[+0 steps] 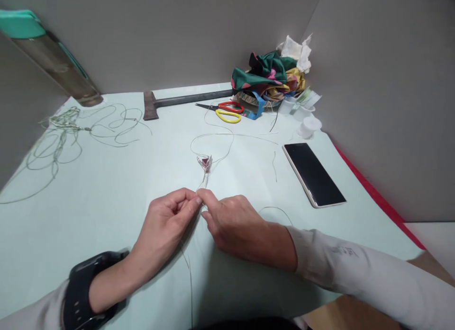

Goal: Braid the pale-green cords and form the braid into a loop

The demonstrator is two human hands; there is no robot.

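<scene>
My left hand (168, 223) and my right hand (236, 221) meet at the middle of the table, both closed in a pinch on thin greenish cord. Just beyond my fingertips lies a small dark red and silvery piece (205, 164), with the cord (204, 181) running from it into my fingers. A loose loop of thin cord (232, 138) spreads behind that piece. Another strand (191, 278) trails from under my left hand toward the near edge. The exact spot between my fingertips is mostly hidden.
A bundle of cords (66, 119) lies at left near a tilted bottle (60, 60). Behind are a hammer (150, 105), scissors (227, 113) and a heap of coloured cloth (270, 72). A white spool (310, 126) and a phone (314, 173) lie at right.
</scene>
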